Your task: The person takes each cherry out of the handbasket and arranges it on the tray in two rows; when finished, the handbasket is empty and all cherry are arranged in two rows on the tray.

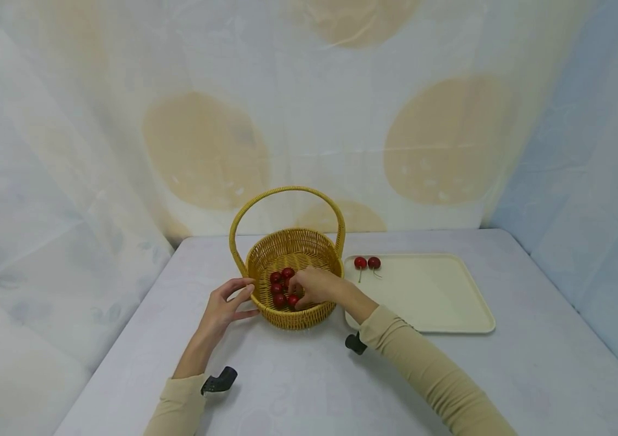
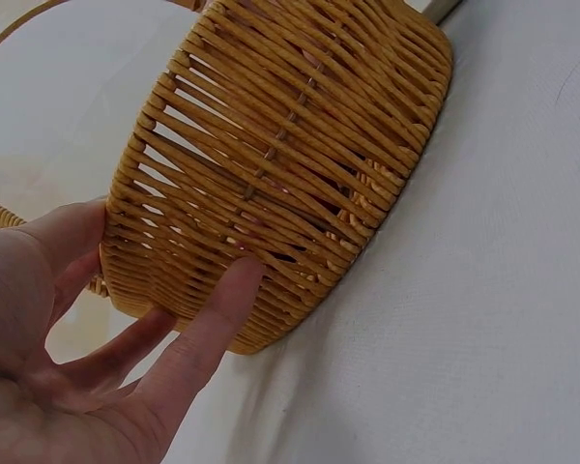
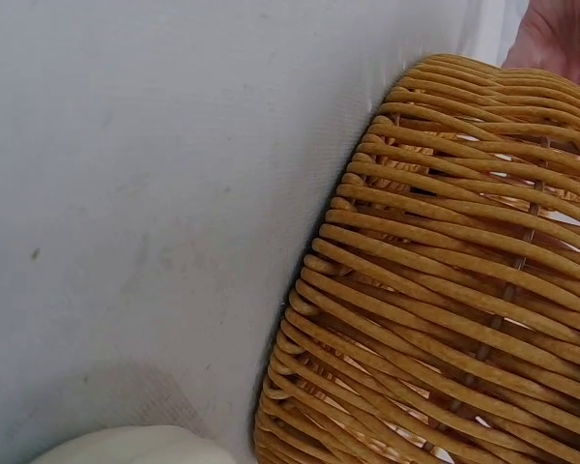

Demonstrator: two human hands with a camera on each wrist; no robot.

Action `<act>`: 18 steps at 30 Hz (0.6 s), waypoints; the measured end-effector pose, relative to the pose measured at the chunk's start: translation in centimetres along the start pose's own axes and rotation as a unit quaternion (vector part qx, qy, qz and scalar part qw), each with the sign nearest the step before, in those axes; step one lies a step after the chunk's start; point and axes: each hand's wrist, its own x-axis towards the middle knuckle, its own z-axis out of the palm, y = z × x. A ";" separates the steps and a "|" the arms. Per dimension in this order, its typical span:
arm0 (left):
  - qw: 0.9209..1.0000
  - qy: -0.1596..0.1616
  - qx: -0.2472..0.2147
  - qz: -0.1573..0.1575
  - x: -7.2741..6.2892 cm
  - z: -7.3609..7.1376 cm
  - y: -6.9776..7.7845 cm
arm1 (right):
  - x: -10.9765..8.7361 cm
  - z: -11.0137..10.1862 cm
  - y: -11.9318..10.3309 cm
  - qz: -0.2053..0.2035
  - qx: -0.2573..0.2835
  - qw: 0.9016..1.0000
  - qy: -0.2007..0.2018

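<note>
A yellow wicker basket (image 1: 271,317) with a tall arched handle stands on the table, several dark red cherries (image 1: 278,289) gathered inside it. The left hand (image 1: 225,307) holds the basket's left side, some fingertips at the rim and one digit against the outer weave, as the left wrist view (image 2: 188,362) also shows. Reaching over the near right rim, the right hand (image 1: 315,286) is inside the basket, thumb and fingers bent around a bright red cherry (image 1: 292,300). The right wrist view shows the basket's outer wall (image 3: 464,290) and hides the right hand's fingertips.
A cream rectangular tray (image 1: 429,297) lies right of the basket. Two cherries with stems, one bright (image 1: 360,263) and one darker (image 1: 374,263), sit at its far left corner. Patterned curtains (image 1: 320,121) hang behind and beside the pale tabletop (image 1: 287,387).
</note>
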 end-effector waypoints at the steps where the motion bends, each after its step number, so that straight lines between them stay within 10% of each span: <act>1: 1.000 0.000 0.000 0.000 0.0 0.0 0.0 | 0.0 0.0 0.0 0.001 0.000 1.000 0.003; 18: 1.000 0.005 0.001 -0.005 -0.2 0.1 0.1 | -0.8 -0.5 0.9 -0.013 0.051 0.997 0.061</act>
